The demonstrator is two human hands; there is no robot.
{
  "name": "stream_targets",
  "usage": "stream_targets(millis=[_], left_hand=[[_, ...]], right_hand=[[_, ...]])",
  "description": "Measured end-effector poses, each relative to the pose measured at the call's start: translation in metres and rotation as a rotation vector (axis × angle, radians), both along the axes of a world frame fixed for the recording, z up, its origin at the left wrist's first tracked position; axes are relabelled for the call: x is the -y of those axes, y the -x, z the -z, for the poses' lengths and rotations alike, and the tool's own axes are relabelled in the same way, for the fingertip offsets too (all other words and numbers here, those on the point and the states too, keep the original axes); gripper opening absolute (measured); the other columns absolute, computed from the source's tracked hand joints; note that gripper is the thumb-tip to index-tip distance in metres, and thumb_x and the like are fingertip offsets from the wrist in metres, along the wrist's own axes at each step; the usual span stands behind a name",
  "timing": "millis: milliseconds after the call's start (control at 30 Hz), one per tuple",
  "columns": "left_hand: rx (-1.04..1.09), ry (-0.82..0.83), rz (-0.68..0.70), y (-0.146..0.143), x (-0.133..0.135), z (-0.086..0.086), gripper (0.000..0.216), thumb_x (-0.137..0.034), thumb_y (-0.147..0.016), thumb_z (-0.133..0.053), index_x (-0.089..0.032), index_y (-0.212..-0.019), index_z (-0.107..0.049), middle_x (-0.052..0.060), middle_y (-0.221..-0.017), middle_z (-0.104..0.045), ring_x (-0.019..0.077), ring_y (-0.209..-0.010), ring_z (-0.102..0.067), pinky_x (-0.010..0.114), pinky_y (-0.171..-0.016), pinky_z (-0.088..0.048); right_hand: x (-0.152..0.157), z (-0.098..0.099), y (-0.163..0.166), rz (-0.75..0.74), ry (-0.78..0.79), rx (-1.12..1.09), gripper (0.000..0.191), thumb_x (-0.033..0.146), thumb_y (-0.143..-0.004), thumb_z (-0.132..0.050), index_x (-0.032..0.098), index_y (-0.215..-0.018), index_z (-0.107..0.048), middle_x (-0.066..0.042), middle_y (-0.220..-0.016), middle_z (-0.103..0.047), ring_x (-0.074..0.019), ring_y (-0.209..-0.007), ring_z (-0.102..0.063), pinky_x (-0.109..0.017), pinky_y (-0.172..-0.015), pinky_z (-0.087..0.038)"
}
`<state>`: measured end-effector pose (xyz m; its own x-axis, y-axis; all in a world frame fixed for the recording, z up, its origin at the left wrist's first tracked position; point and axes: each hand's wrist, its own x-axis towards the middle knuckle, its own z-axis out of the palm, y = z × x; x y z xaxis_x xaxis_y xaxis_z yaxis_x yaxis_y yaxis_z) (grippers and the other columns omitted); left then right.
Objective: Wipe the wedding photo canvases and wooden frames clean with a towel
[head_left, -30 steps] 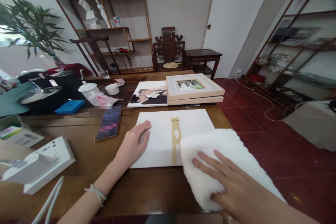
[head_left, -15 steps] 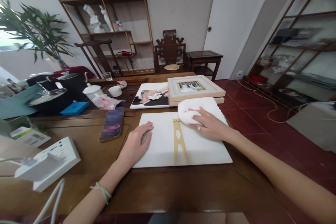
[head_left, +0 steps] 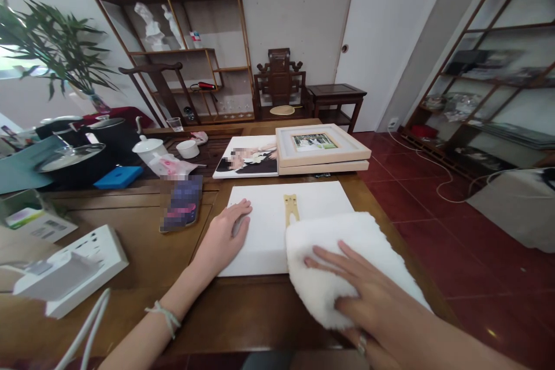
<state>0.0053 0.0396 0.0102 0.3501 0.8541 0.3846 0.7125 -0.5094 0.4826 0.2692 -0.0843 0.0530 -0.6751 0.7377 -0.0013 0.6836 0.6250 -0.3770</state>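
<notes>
A white photo panel (head_left: 255, 245) lies face down on the table before me, its gold-coloured easel leg (head_left: 290, 206) running down the middle. My left hand (head_left: 228, 234) rests on the panel's left edge with fingers stretched out, holding nothing. In my right hand (head_left: 351, 283) is a fluffy white cloth (head_left: 338, 231), pressed over the panel's right front part. The cloth hides the lower part of the easel leg and hangs past the front edge. A bracelet is on my left wrist, a ring on my right hand.
Behind the panel lie a photo print (head_left: 247, 157) and stacked pale frames (head_left: 347, 150). To the left are a phone (head_left: 184, 202), a blue box (head_left: 118, 177), a white power strip (head_left: 89, 266), pots (head_left: 73, 165) and a white teapot (head_left: 147, 149). Red floor tiles (head_left: 425, 202) lie beyond the right edge.
My right hand has drawn the cloth from the panel's far right corner toward me, down to the front edge. The cloth is more spread out. My left hand has stayed in place.
</notes>
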Motion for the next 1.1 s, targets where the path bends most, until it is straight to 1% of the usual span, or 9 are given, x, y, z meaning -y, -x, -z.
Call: stream_targets(millis=[167, 267, 367, 500, 633, 733, 833, 967, 1100], left_hand=[[0.005, 0.006, -0.003, 0.000, 0.000, 0.000, 0.027, -0.024, -0.087, -0.046, -0.013, -0.103, -0.065, 0.014, -0.119, -0.066, 0.0260, -0.118, -0.056, 0.045, -0.103, -0.041], [0.010, 0.011, -0.005, 0.001, 0.000, 0.000, 0.027, -0.024, -0.087, -0.046, -0.014, -0.103, -0.065, 0.014, -0.119, -0.066, 0.0258, -0.119, -0.056, 0.045, -0.103, -0.042], [0.012, 0.010, -0.002, 0.001, 0.000, 0.000, 0.027, -0.024, -0.087, -0.046, -0.014, -0.104, -0.065, 0.014, -0.118, -0.066, 0.0255, -0.118, -0.056, 0.045, -0.102, -0.042], [0.006, 0.006, 0.001, 0.001, -0.001, 0.001, 0.027, -0.024, -0.087, -0.046, -0.014, -0.104, -0.065, 0.014, -0.118, -0.066, 0.0257, -0.118, -0.056, 0.046, -0.103, -0.042], [0.003, -0.003, 0.007, 0.002, -0.001, 0.001, 0.027, -0.024, -0.087, -0.045, -0.014, -0.103, -0.065, 0.014, -0.118, -0.066, 0.0262, -0.118, -0.056, 0.046, -0.102, -0.042], [-0.011, 0.005, 0.007, 0.003, -0.001, 0.001, 0.027, -0.023, -0.086, -0.045, -0.016, -0.103, -0.065, 0.013, -0.120, -0.066, 0.0262, -0.119, -0.056, 0.046, -0.103, -0.041], [-0.006, 0.011, 0.003, 0.003, -0.001, 0.002, 0.027, -0.023, -0.086, -0.045, -0.017, -0.103, -0.065, 0.012, -0.119, -0.066, 0.0259, -0.119, -0.056, 0.046, -0.103, -0.042], [0.000, 0.015, 0.015, 0.003, -0.001, 0.002, 0.028, -0.022, -0.085, -0.044, -0.016, -0.104, -0.065, 0.013, -0.119, -0.066, 0.0260, -0.119, -0.056, 0.046, -0.103, -0.041], [0.059, 0.027, 0.001, 0.002, 0.000, 0.000, 0.027, -0.025, -0.086, -0.046, -0.016, -0.102, -0.065, 0.013, -0.117, -0.066, 0.0270, -0.115, -0.058, 0.045, -0.100, -0.042]], right_hand=[[-0.068, 0.007, -0.003, 0.100, -0.149, -0.085, 0.021, 0.016, -0.086, -0.049, 0.014, -0.098, -0.066, -0.019, -0.138, -0.046, -0.0287, -0.134, -0.031, -0.055, -0.111, -0.018], [-0.112, 0.012, 0.002, 0.107, -0.211, -0.110, 0.026, 0.029, -0.092, -0.047, 0.014, -0.104, -0.065, -0.019, -0.137, -0.046, -0.0294, -0.134, -0.031, -0.055, -0.110, -0.019], [-0.138, 0.014, 0.015, 0.113, -0.219, -0.092, 0.027, 0.027, -0.093, -0.044, 0.014, -0.108, -0.063, -0.018, -0.135, -0.049, -0.0305, -0.135, -0.029, -0.058, -0.108, -0.020], [-0.130, 0.015, 0.036, 0.119, -0.223, -0.057, 0.027, 0.024, -0.092, -0.043, 0.015, -0.106, -0.065, -0.018, -0.138, -0.046, -0.0355, -0.135, -0.026, -0.064, -0.104, -0.020], [-0.080, 0.015, 0.053, -0.013, -0.223, -0.003, 0.023, 0.021, -0.087, -0.050, 0.015, -0.098, -0.069, -0.019, -0.141, -0.042, -0.0399, -0.137, -0.019, -0.068, -0.103, -0.014], [-0.040, 0.011, 0.058, -0.173, -0.191, 0.022, 0.019, 0.028, -0.082, -0.057, 0.019, -0.092, -0.070, -0.018, -0.147, -0.034, -0.0426, -0.136, -0.016, -0.069, -0.103, -0.010], [-0.024, 0.006, 0.057, -0.257, -0.148, 0.028, 0.018, 0.033, -0.081, -0.059, 0.020, -0.086, -0.070, -0.015, -0.149, -0.031, -0.0410, -0.137, -0.016, -0.067, -0.105, -0.012], [-0.051, 0.005, 0.053, -0.140, -0.130, -0.030, 0.022, 0.028, -0.086, -0.051, 0.020, -0.099, -0.068, -0.013, -0.143, -0.043, -0.0320, -0.137, -0.023, -0.061, -0.108, -0.014], [-0.103, 0.008, 0.056, 0.045, -0.176, -0.038, 0.029, 0.030, -0.093, -0.042, 0.016, -0.102, -0.066, -0.016, -0.139, -0.046, -0.0321, -0.136, -0.027, -0.060, -0.107, -0.018]])
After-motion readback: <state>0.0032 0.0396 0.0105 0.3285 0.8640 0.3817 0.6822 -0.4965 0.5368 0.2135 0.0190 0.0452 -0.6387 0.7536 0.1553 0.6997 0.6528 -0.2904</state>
